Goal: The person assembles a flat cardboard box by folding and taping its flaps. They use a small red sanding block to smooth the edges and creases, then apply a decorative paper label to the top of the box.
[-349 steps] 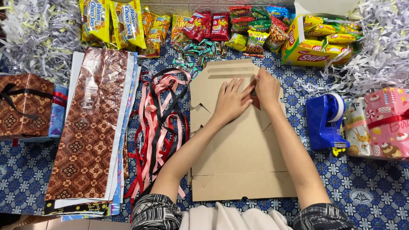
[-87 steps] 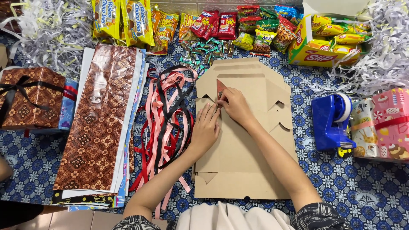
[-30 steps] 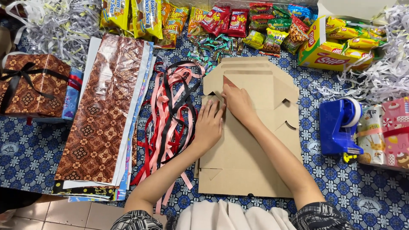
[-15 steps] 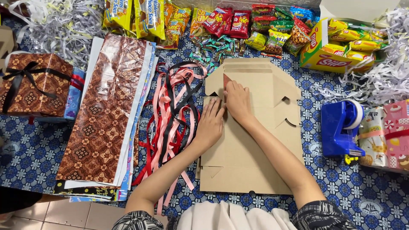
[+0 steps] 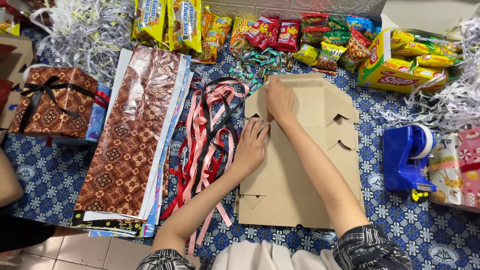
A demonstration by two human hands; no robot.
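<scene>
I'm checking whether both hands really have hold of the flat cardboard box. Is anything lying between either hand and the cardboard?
Nothing visible does. The left hand lies flat on the cardboard box near its left edge, and the right hand presses directly on it near the top. The ribbons lie beside the box, left of the left hand.

**Flat carton at centre frame, supplies all round**

The flattened cardboard box (image 5: 300, 165) lies mid-frame. Ribbons (image 5: 210, 135) sit just left of it, wrapping-paper sheets (image 5: 135, 140) further left, a wrapped gift box (image 5: 52, 102) at far left. Snack packets (image 5: 280, 32) line the top; tape dispenser (image 5: 407, 157) at right.
</scene>
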